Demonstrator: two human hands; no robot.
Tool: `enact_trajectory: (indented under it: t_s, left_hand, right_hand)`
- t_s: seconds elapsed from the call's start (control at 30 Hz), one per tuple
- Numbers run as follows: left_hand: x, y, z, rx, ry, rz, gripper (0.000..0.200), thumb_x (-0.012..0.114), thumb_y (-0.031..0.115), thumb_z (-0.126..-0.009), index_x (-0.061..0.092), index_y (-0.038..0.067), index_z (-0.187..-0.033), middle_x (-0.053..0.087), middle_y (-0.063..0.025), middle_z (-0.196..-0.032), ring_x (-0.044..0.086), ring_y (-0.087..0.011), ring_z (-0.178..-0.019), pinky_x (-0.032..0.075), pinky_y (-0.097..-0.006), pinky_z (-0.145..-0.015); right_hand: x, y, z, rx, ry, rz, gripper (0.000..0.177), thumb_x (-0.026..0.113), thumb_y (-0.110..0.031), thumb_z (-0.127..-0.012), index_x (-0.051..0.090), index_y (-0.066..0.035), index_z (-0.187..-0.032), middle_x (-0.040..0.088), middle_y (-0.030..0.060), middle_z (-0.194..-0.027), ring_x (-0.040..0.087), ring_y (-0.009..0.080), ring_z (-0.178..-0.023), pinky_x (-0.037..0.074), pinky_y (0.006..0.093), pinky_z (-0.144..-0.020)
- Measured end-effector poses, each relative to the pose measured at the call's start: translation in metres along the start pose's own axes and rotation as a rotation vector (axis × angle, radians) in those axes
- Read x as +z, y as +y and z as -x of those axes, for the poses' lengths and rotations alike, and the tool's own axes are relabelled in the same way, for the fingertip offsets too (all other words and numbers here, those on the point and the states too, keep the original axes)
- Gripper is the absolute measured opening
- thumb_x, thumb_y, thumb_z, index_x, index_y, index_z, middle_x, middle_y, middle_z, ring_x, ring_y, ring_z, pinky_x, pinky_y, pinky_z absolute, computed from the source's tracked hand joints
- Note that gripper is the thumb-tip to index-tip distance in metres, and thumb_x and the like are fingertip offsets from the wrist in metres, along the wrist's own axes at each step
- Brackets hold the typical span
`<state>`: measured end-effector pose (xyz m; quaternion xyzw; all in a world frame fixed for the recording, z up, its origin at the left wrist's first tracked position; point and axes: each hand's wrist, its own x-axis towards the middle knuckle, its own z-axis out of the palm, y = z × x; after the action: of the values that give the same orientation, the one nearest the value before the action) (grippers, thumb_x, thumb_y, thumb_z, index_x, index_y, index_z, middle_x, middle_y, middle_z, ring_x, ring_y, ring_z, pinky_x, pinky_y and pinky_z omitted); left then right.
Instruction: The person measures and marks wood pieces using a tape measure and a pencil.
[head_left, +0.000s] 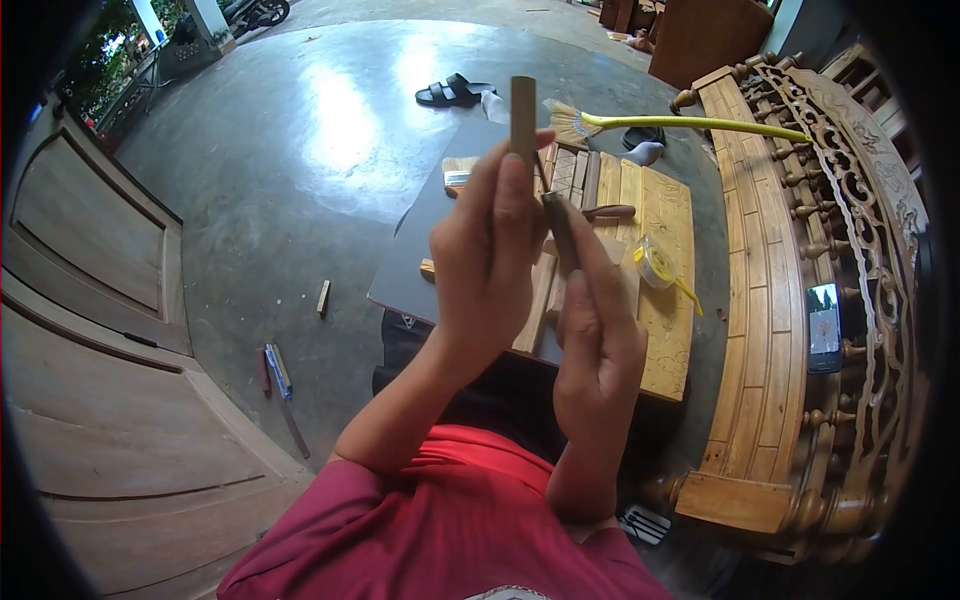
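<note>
My left hand (485, 235) is raised over the work surface, its fingers wrapped round a flat wooden strip (523, 115) that stands upright. To its right, my right hand (603, 350) grips a dark, slim piece (560, 225), tilted, with its upper end near the strip. A thin dark rod (542, 175) shows between the two hands; which piece it belongs to I cannot tell. Beneath them lie a grey board (405, 270), several wooden pieces and a yellowish wooden board (665, 335).
A tape measure (656, 262) lies on the yellowish board, a brush (458, 177) on the grey board. Around are a yellow-handled broom (700, 122), a sandal (455, 92), pens (277, 370) on the floor, a wooden bench (755, 350) with a phone (824, 328), and wooden panels (110, 420) at left.
</note>
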<state>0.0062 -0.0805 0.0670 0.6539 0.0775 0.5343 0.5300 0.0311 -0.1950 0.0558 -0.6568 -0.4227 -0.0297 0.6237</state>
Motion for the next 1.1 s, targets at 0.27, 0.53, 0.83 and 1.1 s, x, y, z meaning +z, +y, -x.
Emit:
enact_trajectory:
  t_s: [0.27, 0.53, 0.83, 1.1]
  left_hand:
    - [0.0, -0.005, 0.014, -0.052, -0.107, 0.023, 0.036, 0.041, 0.021, -0.11, 0.062, -0.004, -0.125, 0.041, 0.007, -0.059, 0.036, -0.0001, -0.052, 0.029, -0.0215, -0.048]
    - [-0.002, -0.009, 0.022, -0.007, -0.149, -0.087, 0.029, 0.048, 0.015, -0.107, 0.06, -0.002, -0.127, 0.057, -0.0042, -0.065, 0.056, -0.0087, -0.055, 0.044, -0.0269, -0.051]
    - [-0.007, -0.005, 0.009, -0.026, -0.144, -0.045, 0.035, 0.042, 0.019, -0.11, 0.061, -0.005, -0.127, 0.044, 0.0062, -0.061, 0.036, 0.0005, -0.051, 0.027, -0.0216, -0.047]
    - [-0.015, 0.001, 0.007, 0.065, -0.216, -0.047, 0.034, 0.042, 0.015, -0.109, 0.06, -0.006, -0.129, 0.048, 0.0046, -0.061, 0.04, -0.0003, -0.052, 0.03, -0.0217, -0.047]
  right_hand:
    - [0.0, 0.004, -0.001, 0.106, 0.067, -0.096, 0.04, 0.042, -0.014, -0.108, 0.053, -0.005, -0.146, 0.065, -0.0012, -0.116, 0.036, -0.0018, -0.064, 0.029, 0.0168, -0.054]
    - [-0.006, 0.011, -0.002, 0.111, 0.061, -0.043, 0.04, 0.042, -0.014, -0.108, 0.053, -0.005, -0.146, 0.066, 0.0017, -0.114, 0.041, 0.0016, -0.07, 0.033, 0.0196, -0.059]
    - [-0.008, 0.004, -0.001, 0.054, 0.028, -0.012, 0.04, 0.042, -0.01, -0.107, 0.053, -0.004, -0.145, 0.067, 0.0073, -0.119, 0.047, 0.006, -0.077, 0.035, 0.0228, -0.065]
    - [0.0, 0.003, 0.003, -0.072, 0.089, 0.024, 0.043, 0.037, -0.011, -0.107, 0.049, -0.003, -0.148, 0.062, 0.0089, -0.135, 0.055, 0.0051, -0.087, 0.042, 0.0196, -0.07]
